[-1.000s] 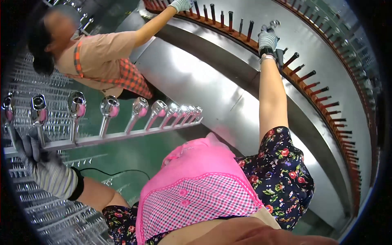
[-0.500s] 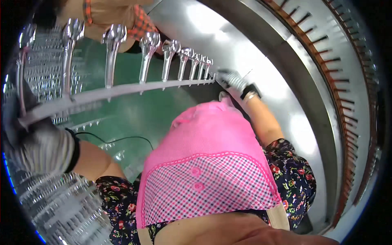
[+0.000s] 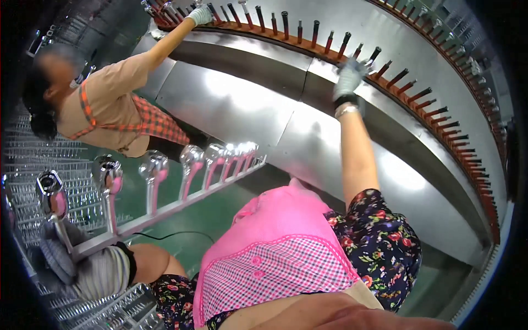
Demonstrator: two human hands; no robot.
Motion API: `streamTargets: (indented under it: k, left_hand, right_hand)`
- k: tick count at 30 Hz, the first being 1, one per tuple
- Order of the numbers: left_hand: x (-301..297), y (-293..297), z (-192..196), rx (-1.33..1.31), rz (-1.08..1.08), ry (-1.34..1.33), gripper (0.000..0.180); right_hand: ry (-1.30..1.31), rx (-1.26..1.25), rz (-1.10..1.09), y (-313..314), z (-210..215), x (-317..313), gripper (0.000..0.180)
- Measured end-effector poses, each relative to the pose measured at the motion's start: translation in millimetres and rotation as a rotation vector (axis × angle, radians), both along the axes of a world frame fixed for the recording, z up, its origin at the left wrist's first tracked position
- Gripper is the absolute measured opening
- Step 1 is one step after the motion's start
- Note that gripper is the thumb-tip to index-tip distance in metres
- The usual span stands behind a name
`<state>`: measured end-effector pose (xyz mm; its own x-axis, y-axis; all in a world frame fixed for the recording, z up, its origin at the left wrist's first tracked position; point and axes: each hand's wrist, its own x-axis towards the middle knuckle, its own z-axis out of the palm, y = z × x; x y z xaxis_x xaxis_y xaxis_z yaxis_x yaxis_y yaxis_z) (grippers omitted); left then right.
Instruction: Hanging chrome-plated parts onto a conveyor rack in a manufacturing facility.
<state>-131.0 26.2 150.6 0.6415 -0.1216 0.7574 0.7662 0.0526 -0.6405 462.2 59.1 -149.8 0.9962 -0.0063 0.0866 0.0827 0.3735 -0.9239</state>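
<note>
My left hand [image 3: 91, 268], in a grey striped glove, is closed round the near end of a long metal rack bar [image 3: 165, 207]. A row of shiny chrome ratchet handles [image 3: 154, 170] stands up along this bar, round heads on top. Bare short prongs show at its far end. My right arm reaches forward, and the gloved right hand [image 3: 348, 80] is closed at a row of dark-tipped reddish pegs [image 3: 407, 88]. A bright chrome piece [image 3: 367, 66] shows at its fingers, apparently another ratchet handle; the glove hides most of it.
At the left a co-worker [image 3: 113, 104] in a checked apron reaches to the same peg row, where chrome pieces [image 3: 170, 12] stand. A curved steel casing [image 3: 247, 107] runs below the pegs. Racks of chrome parts [image 3: 52, 165] fill the left side. A black cable [image 3: 176, 234] crosses the green floor.
My right hand has moved from the far end of the bar up to the peg row. The bar has shifted lower in view with my left hand still on it. The co-worker shows more fully.
</note>
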Motion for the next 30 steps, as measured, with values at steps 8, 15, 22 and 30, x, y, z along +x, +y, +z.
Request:
streamTargets:
  k: [8,15,22,30]
  left_hand:
    - [-51.9,0.0,5.2,0.120,0.179,0.088,0.034]
    - [-0.1,-4.0,-9.1,0.090,0.154,0.071,0.034]
    - [-24.4,-17.0,-10.3,0.106,0.170,0.035,0.033]
    - [32.4,-15.8,5.6,0.080,0.038,0.070,0.036]
  right_hand:
    - [-0.319,-1.124,0.055,0.1,77.7,47.6,0.042]
    - [-0.032,-0.348,0.638,9.9,-40.8,-4.8,0.032]
    - [0.262,-0.365,1.821,-76.2,-49.2,-242.0,0.027]
    - [0.422,-0.274,1.689,-87.0,-53.2,-234.6,0.029]
